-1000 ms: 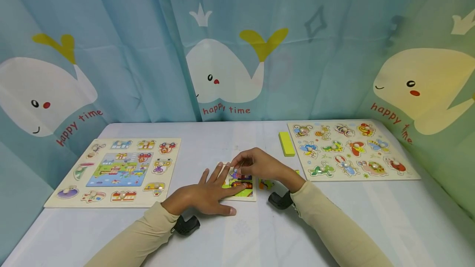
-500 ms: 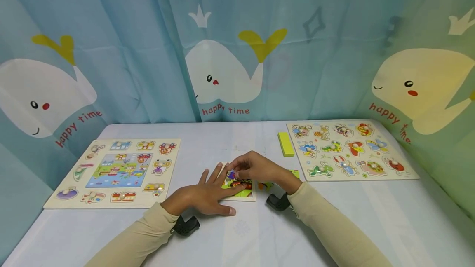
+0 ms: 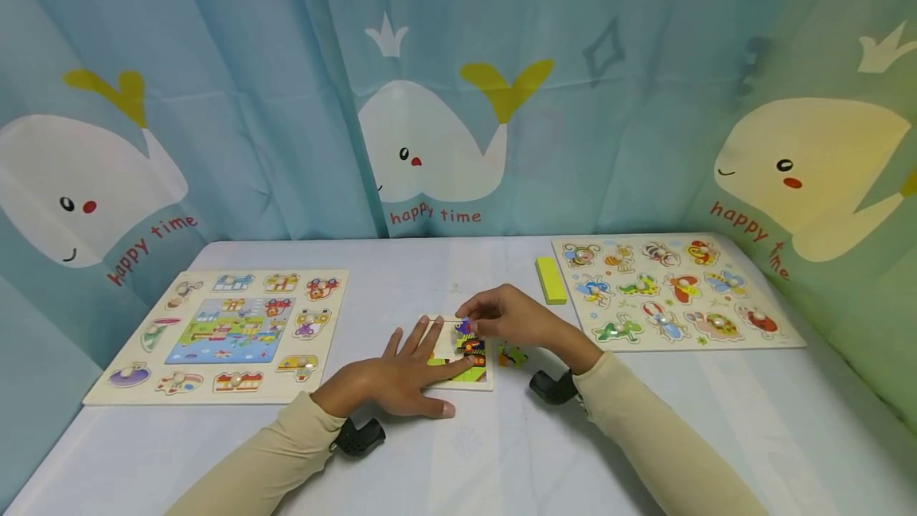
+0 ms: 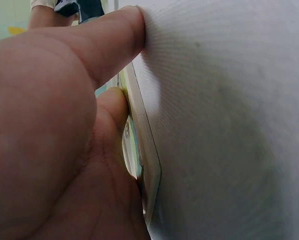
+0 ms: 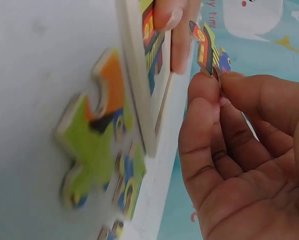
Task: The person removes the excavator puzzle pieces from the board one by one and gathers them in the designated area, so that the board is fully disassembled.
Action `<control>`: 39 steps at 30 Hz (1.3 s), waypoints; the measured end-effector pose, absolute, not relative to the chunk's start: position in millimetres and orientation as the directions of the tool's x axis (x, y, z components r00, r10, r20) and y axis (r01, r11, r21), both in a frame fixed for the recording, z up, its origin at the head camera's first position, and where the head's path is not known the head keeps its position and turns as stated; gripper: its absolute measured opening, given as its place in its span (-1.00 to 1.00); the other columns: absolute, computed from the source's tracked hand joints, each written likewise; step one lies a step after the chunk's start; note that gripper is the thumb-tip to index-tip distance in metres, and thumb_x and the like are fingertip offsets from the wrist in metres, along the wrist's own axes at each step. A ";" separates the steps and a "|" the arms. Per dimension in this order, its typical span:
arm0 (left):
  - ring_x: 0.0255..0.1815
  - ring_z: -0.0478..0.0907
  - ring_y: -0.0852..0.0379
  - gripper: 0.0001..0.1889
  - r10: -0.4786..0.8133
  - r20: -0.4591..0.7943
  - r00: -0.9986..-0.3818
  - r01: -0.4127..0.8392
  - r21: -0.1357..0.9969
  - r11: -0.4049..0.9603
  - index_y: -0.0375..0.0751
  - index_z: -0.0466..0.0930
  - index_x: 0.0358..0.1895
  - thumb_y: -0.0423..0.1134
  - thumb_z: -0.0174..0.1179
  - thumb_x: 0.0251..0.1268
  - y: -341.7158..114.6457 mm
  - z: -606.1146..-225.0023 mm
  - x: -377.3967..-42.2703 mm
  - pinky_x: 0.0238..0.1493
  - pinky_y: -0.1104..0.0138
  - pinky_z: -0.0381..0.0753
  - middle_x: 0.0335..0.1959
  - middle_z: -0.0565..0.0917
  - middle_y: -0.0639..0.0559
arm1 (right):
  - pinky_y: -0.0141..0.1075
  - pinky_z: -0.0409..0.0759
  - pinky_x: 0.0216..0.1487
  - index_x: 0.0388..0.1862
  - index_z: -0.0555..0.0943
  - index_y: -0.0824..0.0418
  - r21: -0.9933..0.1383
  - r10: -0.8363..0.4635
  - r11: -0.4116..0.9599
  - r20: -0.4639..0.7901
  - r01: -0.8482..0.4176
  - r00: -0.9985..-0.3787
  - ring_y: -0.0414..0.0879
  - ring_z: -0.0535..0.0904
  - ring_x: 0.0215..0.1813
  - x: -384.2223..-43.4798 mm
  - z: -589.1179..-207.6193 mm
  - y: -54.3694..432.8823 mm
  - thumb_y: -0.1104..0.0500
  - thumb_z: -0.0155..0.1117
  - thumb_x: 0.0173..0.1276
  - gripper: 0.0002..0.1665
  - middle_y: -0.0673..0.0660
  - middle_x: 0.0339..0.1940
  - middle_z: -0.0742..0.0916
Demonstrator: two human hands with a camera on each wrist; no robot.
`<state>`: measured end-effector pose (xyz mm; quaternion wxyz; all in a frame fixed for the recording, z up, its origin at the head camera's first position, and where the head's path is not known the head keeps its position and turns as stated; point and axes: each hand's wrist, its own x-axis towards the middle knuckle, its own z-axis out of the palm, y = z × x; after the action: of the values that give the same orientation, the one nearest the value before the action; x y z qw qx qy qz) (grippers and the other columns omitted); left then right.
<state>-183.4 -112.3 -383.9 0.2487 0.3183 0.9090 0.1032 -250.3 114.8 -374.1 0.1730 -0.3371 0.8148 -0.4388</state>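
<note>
My left hand (image 3: 404, 381) lies with spread, straight fingers over a small jigsaw puzzle board (image 5: 134, 85), its fingertips on the board. The left wrist view shows the thumb on the tablecloth beside the board's edge. My right hand (image 3: 512, 317) pinches a jigsaw piece (image 5: 205, 47) between thumb and fingers, raised off the board's upper right part. That piece is orange, yellow and blue. Some pieces lie in the board's right and lower parts, and a pale bare area shows at upper left. Loose green and orange jigsaw pieces (image 5: 94, 135) lie right of the board.
A knobbed vehicle puzzle board (image 3: 333, 281) lies at left. At right is a knobbed insect puzzle board (image 3: 688, 325), with a yellow-green block (image 3: 551, 280) beside it. Behind the table hangs a blue whale-print curtain (image 3: 286, 142). Both wrists wear black cameras.
My right hand first shifts slightly left over the board, then moves right and lifts the jigsaw piece, uncovering more of the board's upper left. My left hand stays in place.
</note>
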 end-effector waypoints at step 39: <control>0.50 -0.64 -0.15 -0.28 0.647 -0.363 -0.671 0.530 0.376 0.760 0.38 0.00 0.54 0.27 0.01 0.37 -112.9 -386.9 -183.4 0.36 -0.22 -0.41 0.55 -0.47 -0.19 | -0.30 0.60 -0.36 -0.08 0.66 0.46 -0.833 -0.627 0.474 -0.092 -0.285 -0.773 -0.09 0.60 -0.39 -231.8 -376.9 201.1 0.45 0.20 0.30 -0.77 0.16 -0.31 0.73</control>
<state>-183.4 -112.9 -386.9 0.2435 0.3246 0.9060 0.1203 -231.8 201.1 -376.9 0.1969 -0.2731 0.8356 -0.4341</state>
